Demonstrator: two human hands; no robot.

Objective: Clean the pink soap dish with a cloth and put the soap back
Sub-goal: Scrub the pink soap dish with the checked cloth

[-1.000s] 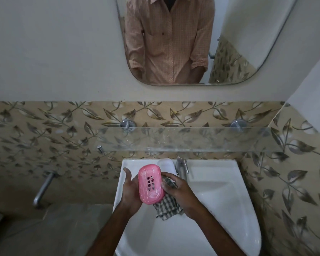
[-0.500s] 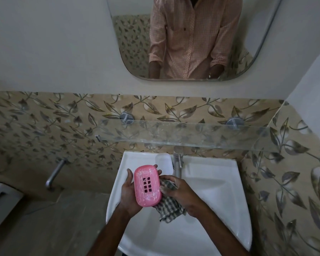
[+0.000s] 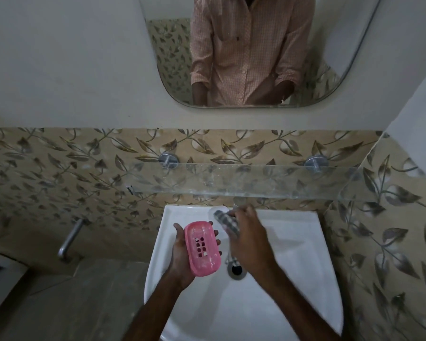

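Pink soap dish (image 3: pixel 202 248) gripped in left hand (image 3: pixel 180 254), checked cloth (image 3: pixel 228 222) apparently pinched (blurred) in right hand (image 3: pixel 249 238), over sink (image 3: pixel 293 267).

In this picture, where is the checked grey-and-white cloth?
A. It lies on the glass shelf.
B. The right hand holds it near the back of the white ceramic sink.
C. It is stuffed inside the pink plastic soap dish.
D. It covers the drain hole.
B: the right hand grips the checked grey-and-white cloth near the back rim of the white ceramic sink, while the left hand holds the oval pink plastic soap dish.
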